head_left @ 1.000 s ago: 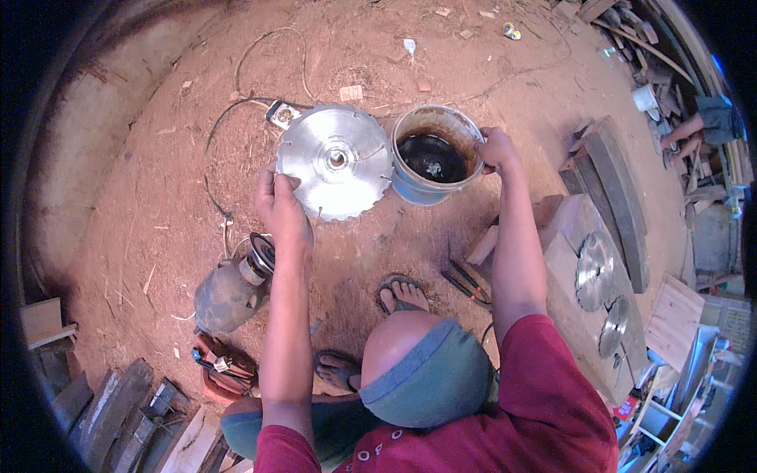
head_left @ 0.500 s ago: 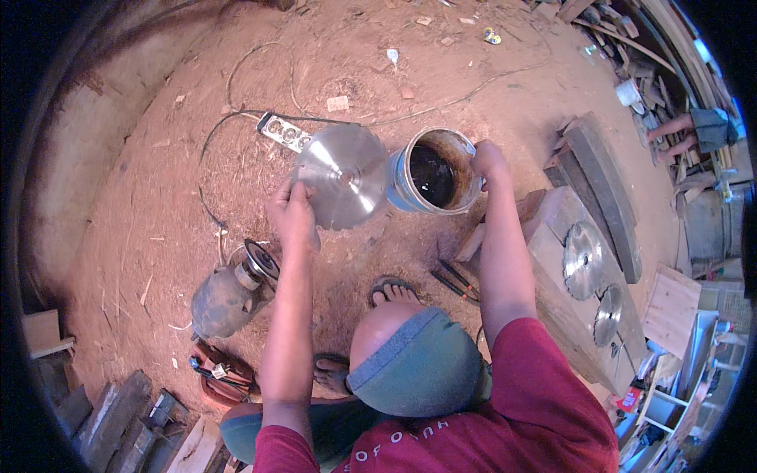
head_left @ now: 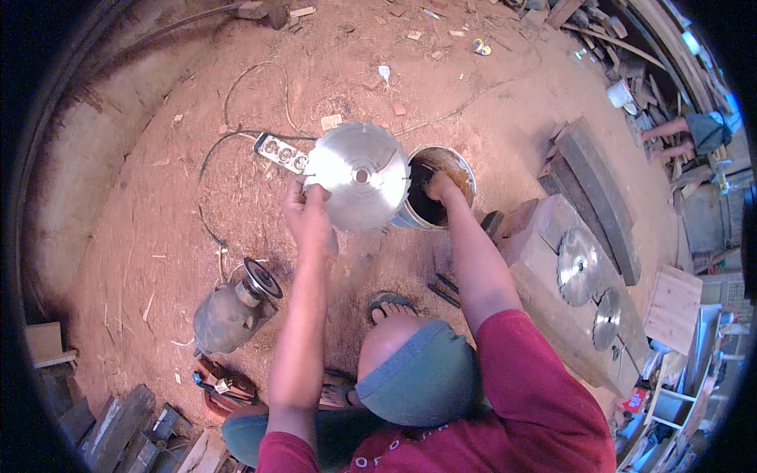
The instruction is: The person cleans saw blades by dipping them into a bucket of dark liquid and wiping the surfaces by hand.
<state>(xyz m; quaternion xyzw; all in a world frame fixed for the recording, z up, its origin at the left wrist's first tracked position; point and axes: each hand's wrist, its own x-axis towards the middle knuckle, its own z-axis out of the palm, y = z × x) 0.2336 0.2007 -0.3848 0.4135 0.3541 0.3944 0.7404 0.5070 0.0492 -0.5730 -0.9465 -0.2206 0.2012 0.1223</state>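
Observation:
My left hand (head_left: 312, 217) grips a large round saw blade (head_left: 355, 201) by its left edge, thumb on the face. The toothed silver disc is tilted toward me, with a hole in its middle. Its right edge overlaps the near-left side of a bucket (head_left: 471, 169) in the view. The bucket has a pale rim and dark contents. My right hand (head_left: 444, 188) reaches down into the bucket's mouth, and its fingertips are hard to make out against the dark inside.
A motor with a grinding wheel (head_left: 229, 314) stands at left, near a power strip (head_left: 281, 153) with its cord. Two smaller saw blades (head_left: 579, 266) lie on a thick wooden block (head_left: 544, 236) at right. Dark-handled pliers (head_left: 443, 293) lie near my foot. Another person's legs (head_left: 670, 135) show far right.
My right hand has let go of the bucket's right rim and gone into its mouth. The saw blade has moved slightly right, its face turned more to the light.

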